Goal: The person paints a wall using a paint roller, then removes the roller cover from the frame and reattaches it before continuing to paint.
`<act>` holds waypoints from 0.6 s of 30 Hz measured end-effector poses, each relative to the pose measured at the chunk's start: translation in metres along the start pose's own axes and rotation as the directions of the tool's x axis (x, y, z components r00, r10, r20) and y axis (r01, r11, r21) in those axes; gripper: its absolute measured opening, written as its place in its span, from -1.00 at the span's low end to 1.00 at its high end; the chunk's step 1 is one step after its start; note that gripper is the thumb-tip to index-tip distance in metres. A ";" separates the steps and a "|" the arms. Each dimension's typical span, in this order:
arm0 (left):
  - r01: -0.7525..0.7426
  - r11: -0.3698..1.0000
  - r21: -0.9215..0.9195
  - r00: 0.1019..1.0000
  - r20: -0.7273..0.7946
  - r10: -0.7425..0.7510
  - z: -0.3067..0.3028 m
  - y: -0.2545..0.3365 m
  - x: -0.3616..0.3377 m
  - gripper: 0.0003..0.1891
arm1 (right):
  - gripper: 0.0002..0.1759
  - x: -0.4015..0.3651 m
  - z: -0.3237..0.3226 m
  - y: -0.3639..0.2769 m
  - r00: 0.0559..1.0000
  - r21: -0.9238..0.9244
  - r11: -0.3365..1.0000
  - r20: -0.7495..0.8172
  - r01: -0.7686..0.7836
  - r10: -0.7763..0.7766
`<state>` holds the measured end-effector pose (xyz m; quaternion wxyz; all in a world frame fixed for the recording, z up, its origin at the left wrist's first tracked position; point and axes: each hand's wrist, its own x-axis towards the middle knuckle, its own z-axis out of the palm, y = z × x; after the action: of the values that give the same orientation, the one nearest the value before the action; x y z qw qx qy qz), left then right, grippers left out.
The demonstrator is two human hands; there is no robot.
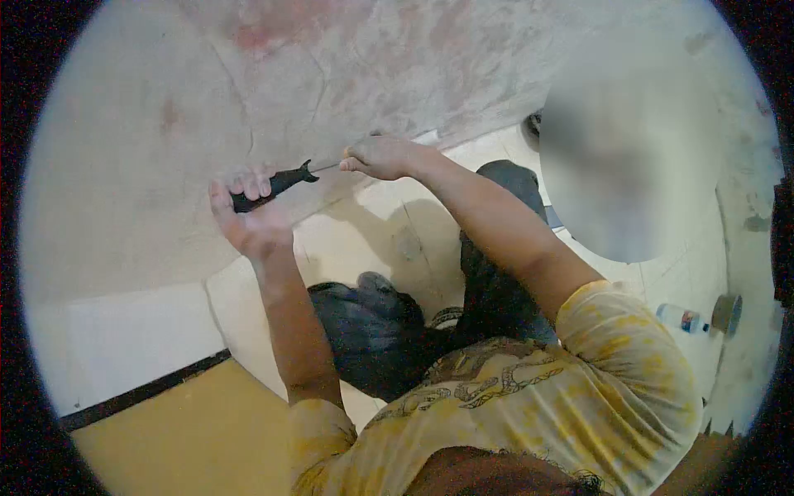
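Observation:
My left hand (248, 211) is wrapped around the black handle of a tool (285, 179), close to the stained wall. The handle flares into two curved prongs at its front end. From there a thin, straight metal part runs toward my right hand (376, 157). My right hand is closed at the far end of that metal part, with the tip hidden by the fingers. Too little of the metal shows to tell what kind of tool it is. Both arms are stretched out over my bent knees in dark trousers (364, 326).
A rough, stained wall (356, 66) rises in front, meeting a cream tiled floor (405, 240). To the right lie a plastic bottle (682, 318) and a round container (727, 314). A large patch at the upper right is blurred. A yellow-brown surface (190, 430) fills the lower left.

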<state>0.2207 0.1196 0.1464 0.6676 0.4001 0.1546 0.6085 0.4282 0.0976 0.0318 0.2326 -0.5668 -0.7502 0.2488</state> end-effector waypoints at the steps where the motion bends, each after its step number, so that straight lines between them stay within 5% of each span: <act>1: -0.019 0.999 0.045 0.998 0.057 0.017 0.001 0.000 -0.001 -0.73 | -0.43 0.002 0.003 -0.006 0.998 0.071 0.996 0.034 0.047 -0.050; 5: -0.311 0.924 0.222 0.920 0.316 0.234 -0.005 0.022 -0.008 -0.71 | -0.49 0.009 0.005 -0.028 0.992 0.045 0.991 -0.015 0.126 -0.125; 6: -0.417 0.831 0.369 0.905 0.248 0.345 -0.010 0.039 -0.020 -0.70 | -0.51 0.008 0.004 -0.041 0.987 -0.012 0.988 -0.035 0.155 -0.155; 8: -0.555 0.807 0.202 0.816 0.321 0.480 0.008 0.070 -0.043 -0.66 | -0.55 0.005 0.000 -0.064 0.972 -0.078 0.974 -0.086 0.213 -0.219; 9: -0.528 0.841 -0.120 0.741 0.419 0.525 0.029 0.077 -0.049 -0.64 | -0.57 0.000 0.000 -0.078 0.961 -0.077 0.967 -0.112 0.244 -0.251; 12: -0.468 0.876 -0.115 0.824 0.303 0.479 0.019 0.070 -0.049 -0.65 | -0.61 -0.001 0.017 -0.070 0.958 -0.015 0.976 -0.192 0.215 -0.214; 15: -0.306 0.935 0.178 0.951 0.096 0.293 -0.023 0.010 -0.012 -0.83 | -0.64 0.013 0.034 -0.029 0.995 -0.037 0.999 -0.088 0.037 -0.040; 18: -0.326 0.941 0.088 0.926 0.230 0.299 -0.035 0.003 -0.007 -0.87 | -0.63 0.013 0.032 -0.031 1.000 -0.141 0.990 0.010 -0.010 0.012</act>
<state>0.1929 0.1248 0.1249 0.5483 0.5233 0.0539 0.6501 0.3824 0.0999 0.0280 0.1864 -0.5845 -0.7641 0.1995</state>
